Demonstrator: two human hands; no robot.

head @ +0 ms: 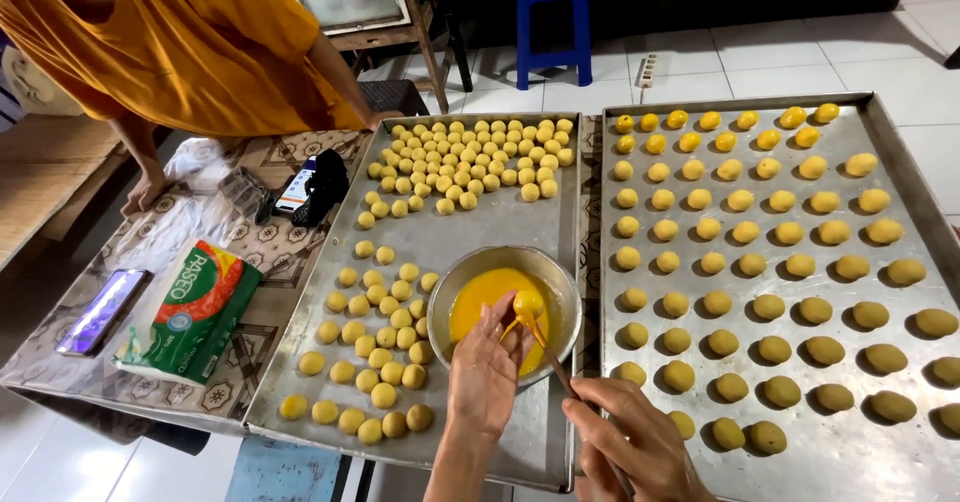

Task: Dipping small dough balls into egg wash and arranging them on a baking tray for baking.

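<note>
Our left hand (487, 367) pinches one small round dough ball (527, 304) in its fingertips over the metal bowl (500, 262) of glossy yellow egg wash, and our right hand (640, 442) is closed around a thin brush (548, 347) whose tip touches that ball. The bowl sits on the left steel tray (480, 232) among pale, matte dough balls, while on the right tray (880, 122) we see neat rows of shinier, glazed balls (740, 200).

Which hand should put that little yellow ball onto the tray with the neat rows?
Probably the left hand: it holds the dough ball over the bowl of yellow glaze. The right hand is busy with the brush. The right tray lies just beyond the bowl.
</note>
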